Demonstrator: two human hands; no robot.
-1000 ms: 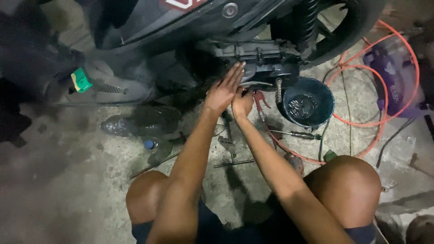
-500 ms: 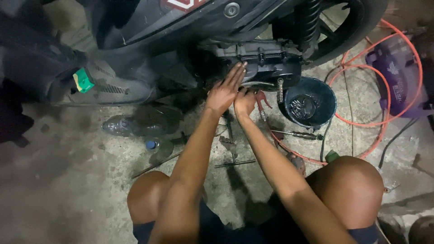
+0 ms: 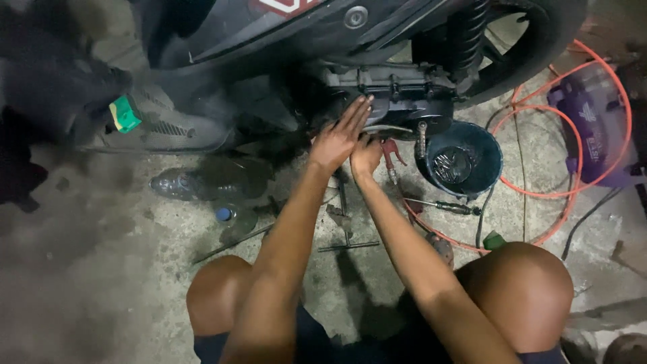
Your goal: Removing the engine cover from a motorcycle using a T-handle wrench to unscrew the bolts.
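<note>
Stained concrete floor [image 3: 87,269] carries a blue bucket [image 3: 488,145], orange hose [image 3: 539,195], and plastic bottle [image 3: 176,183].

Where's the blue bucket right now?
In the head view, the blue bucket sits on the concrete floor to the right of the hands, just below the scooter's engine casing and inside the loop of orange hose.

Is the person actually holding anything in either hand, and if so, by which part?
Left hand lies open and flat against the dark engine casing, gripping nothing. Right hand is curled under the casing; whether it holds anything cannot be told.
</note>
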